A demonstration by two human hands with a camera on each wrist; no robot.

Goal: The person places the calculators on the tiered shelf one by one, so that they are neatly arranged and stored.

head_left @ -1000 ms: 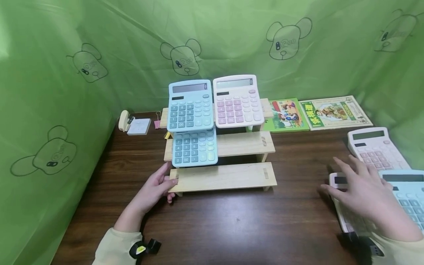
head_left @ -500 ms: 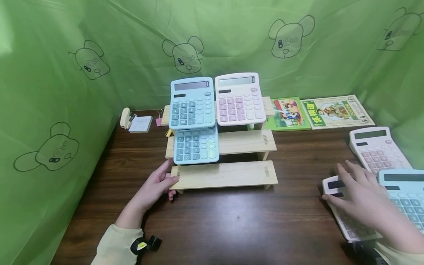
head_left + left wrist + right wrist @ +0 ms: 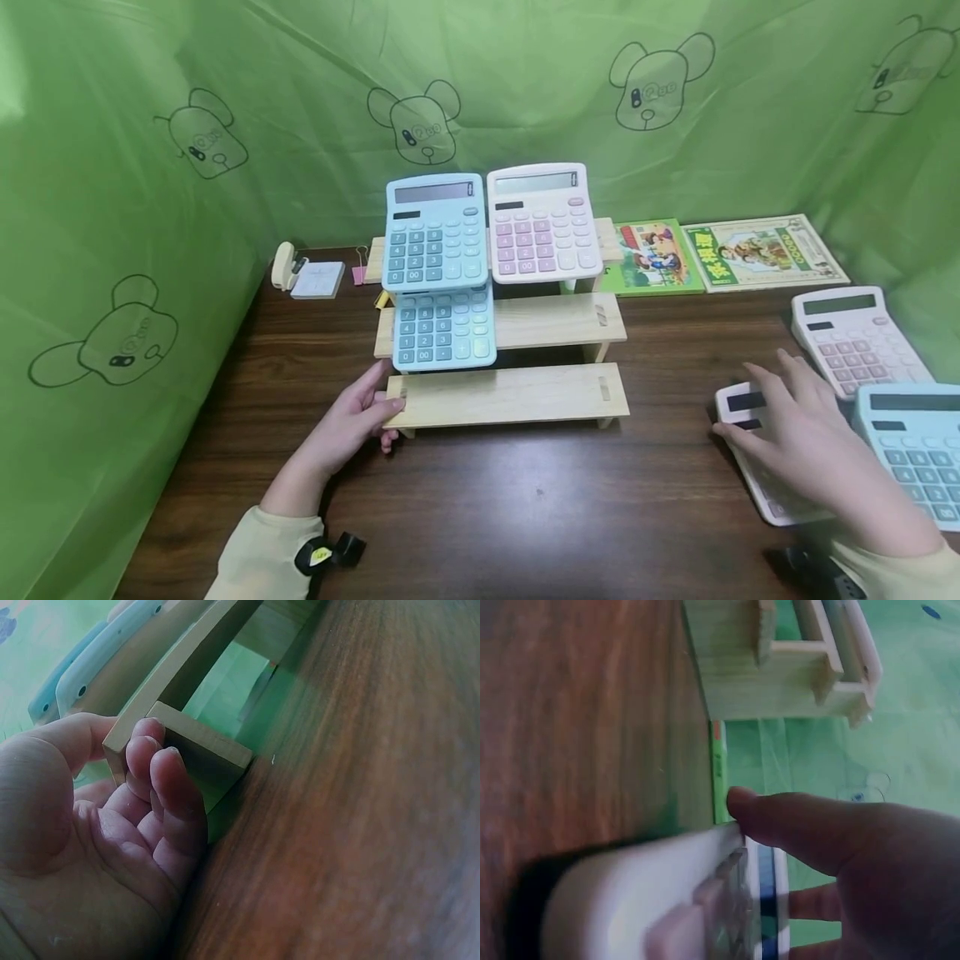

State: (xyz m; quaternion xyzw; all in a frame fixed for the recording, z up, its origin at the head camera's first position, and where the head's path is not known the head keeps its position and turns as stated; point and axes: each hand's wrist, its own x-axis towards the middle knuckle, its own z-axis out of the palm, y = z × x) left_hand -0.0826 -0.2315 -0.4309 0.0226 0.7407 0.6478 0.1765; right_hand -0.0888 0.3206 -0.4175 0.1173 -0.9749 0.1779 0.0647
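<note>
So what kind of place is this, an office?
Probably not an ordinary office; it looks more like a staged tabletop set-up. A green cloth with cartoon faces screens the table at the back and sides, and a stepped wooden rack displays three calculators.

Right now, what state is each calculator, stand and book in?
Top blue calculator: displaying 0
Top pink calculator: displaying 0
Lower blue calculator: screen hidden
Front pink calculator: in right grip
Loose blue calculator: screen unreadable
Loose pink calculator: screen unreadable
Stand: upright, in left grip
Books: closed
</note>
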